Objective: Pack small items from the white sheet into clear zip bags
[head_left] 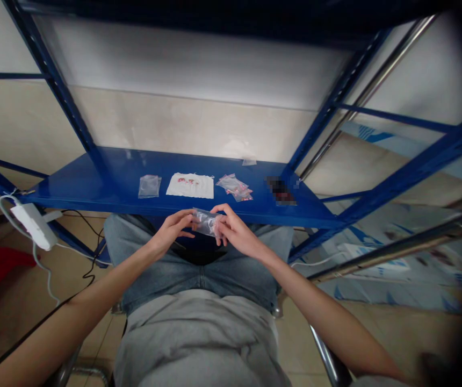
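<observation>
A small clear plastic bag point(204, 221) is stretched between my two hands, just in front of the shelf edge and over my lap. My left hand point(177, 224) pinches its left end between thumb and fingers. At the other end, my right hand point(233, 228) grips the bag, its fingers curled beneath. Whether anything lies inside the bag I cannot tell. Beyond it, a white cloth point(190, 187) lies flat with several small red pieces point(186, 181) on it. To its left is a stack of clear bags point(149, 186). On its right are bags with red contents point(236, 188).
The blue metal shelf point(114, 166) has uprights on both sides. A blurred-out dark object point(280, 189) lies at its right end, and a small clear bag point(249, 161) near the back edge. A white power strip point(35, 226) with cables hangs at the left.
</observation>
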`<state>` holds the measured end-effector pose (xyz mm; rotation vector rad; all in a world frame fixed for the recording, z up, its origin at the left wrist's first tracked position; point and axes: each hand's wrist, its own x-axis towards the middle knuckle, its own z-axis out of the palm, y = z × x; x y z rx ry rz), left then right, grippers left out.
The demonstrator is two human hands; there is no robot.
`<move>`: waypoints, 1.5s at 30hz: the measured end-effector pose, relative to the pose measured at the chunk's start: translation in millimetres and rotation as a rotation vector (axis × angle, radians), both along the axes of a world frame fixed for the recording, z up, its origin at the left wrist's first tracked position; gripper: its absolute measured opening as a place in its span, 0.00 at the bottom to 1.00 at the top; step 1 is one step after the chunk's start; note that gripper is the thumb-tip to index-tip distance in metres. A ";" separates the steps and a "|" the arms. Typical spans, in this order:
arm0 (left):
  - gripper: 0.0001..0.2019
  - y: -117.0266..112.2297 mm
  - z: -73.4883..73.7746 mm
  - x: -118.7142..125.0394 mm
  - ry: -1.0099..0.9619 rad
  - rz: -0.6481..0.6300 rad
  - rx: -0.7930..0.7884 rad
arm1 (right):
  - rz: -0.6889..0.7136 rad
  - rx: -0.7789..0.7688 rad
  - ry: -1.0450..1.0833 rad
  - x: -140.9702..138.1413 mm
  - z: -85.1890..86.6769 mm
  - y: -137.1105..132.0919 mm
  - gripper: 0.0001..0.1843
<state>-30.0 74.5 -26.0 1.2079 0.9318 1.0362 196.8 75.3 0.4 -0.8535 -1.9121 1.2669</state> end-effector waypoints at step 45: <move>0.04 216.8 104.3 -62.6 0.961 -0.322 0.559 | -0.583 0.065 0.260 -65.0 -47.3 201.8 0.22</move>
